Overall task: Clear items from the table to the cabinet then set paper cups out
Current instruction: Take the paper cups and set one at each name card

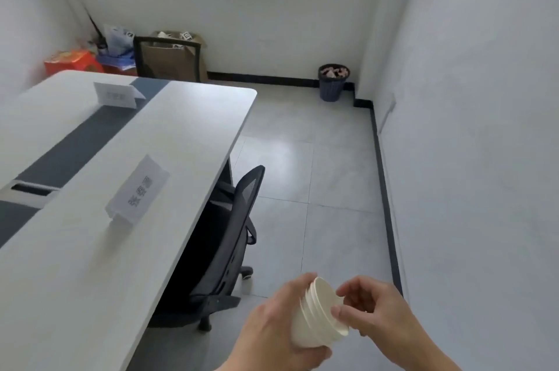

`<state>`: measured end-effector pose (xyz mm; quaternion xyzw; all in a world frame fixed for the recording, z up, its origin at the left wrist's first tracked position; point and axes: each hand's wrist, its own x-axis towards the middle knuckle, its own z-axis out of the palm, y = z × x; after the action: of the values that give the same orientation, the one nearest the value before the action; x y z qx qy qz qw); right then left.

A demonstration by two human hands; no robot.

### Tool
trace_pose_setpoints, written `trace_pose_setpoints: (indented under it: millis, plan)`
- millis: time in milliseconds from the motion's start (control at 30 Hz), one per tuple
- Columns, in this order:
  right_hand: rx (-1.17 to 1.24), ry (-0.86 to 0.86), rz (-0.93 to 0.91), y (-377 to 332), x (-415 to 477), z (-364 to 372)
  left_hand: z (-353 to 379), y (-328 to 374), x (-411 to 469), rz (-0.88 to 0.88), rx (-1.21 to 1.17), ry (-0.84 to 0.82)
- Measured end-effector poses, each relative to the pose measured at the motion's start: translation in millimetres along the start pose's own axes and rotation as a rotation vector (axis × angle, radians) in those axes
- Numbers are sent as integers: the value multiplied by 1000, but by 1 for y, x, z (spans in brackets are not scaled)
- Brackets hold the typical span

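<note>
The left hand (272,331) holds the cups (317,316), mouths toward 2 o'clock; right hand (372,307) pinches the top rim.

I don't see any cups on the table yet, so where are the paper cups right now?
The stack of paper cups is low in the head view, held off the table's right edge between the left hand and the right hand, near the black office chair.
</note>
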<state>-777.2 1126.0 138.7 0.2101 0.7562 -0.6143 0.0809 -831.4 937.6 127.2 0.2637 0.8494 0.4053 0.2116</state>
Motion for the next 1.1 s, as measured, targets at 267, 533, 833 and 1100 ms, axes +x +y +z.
trace_pose_setpoints:
  millis: [267, 533, 833, 1100]
  plan:
    - [27, 83, 24, -36, 103, -66, -23, 21, 142, 73, 25, -119]
    - [95, 122, 76, -66, 185, -124, -42, 43, 256, 144, 28, -157]
    - [173, 55, 92, -70, 323, -214, -36, 46, 400, 73, 51, -70]
    - [176, -95, -28, -135, 478, -288, -51, 67, 534, -82, -17, 193]
